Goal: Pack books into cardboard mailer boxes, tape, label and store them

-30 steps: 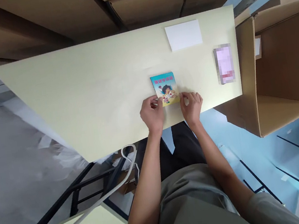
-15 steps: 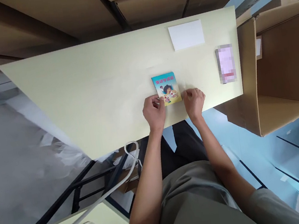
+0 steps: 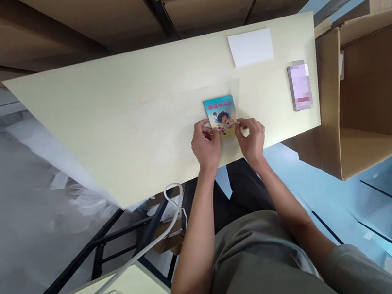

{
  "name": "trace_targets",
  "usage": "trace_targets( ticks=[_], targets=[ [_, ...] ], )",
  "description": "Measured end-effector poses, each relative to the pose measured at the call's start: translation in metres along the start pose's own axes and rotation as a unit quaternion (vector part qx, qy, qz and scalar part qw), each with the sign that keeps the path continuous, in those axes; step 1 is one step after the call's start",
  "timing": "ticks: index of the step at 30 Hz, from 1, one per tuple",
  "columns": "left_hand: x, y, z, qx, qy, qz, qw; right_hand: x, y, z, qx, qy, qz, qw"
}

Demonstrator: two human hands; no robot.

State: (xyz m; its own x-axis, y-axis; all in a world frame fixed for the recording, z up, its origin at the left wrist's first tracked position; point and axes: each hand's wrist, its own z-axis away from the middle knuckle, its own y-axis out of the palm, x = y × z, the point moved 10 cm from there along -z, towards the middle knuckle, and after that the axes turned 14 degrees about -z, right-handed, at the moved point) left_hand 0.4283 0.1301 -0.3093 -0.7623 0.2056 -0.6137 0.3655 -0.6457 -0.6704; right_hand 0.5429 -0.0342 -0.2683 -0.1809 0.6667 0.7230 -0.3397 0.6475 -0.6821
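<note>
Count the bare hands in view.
2: the bare left hand, at the lower left of the small rectangular blue-and-yellow paper booklet, and the bare right hand, by the booklet's right edge. None appears hidden.

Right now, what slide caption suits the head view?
Left hand and right hand at either side of a colourful booklet over a pale table, open carton at right.

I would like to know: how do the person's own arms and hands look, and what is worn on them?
The left hand and right hand are bare, with no gloves, rings or watch visible. Both forearms are uncovered. A short grey-green sleeve covers the right upper arm; the left sleeve is out of view.
</note>
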Motion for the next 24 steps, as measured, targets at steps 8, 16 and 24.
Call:
trace_targets(
  ticks=[8, 16, 24],
  targets=[
    [-0.049, 0.008, -0.014, -0.022, 0.065, -0.041, 0.997, 0.004, 0.034, 0.01, 0.059, -0.039, 0.076, 0.995],
    [-0.052, 0.012, -0.012, -0.071, 0.073, -0.053, 0.993, -0.006, 0.017, 0.012, 0.045, 0.006, -0.041, 0.998],
    [-0.05, 0.006, -0.009, -0.1, 0.085, -0.055, 0.99, -0.031, 0.017, 0.004, 0.048, 0.103, -0.166, 0.979]
  ],
)
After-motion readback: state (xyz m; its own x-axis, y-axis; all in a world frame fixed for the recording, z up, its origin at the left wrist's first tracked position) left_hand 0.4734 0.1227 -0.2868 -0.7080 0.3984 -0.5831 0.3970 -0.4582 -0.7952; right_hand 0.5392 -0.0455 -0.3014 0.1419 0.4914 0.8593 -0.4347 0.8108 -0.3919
